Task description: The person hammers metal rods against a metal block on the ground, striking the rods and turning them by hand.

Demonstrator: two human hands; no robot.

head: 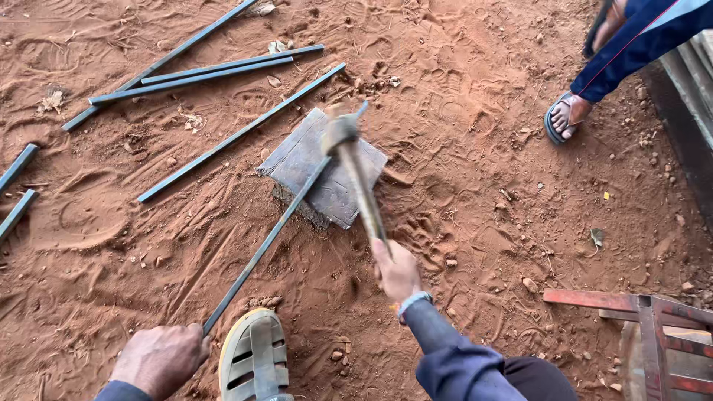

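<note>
Basically: right hand (397,271) gripping hammer (356,171) over the slab (312,167). Left hand (160,360) clamped on rod (275,230), running away up-right onto slab.

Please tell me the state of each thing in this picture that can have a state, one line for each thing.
left hand: closed around the near end of the long metal rod.
right hand: gripping the hammer handle.
long metal rod: far end lying across the flat block.
hammer: raised over the block, blurred.
flat block: lying flat on the red soil.
other metal rods: lying loose on the soil.
</note>
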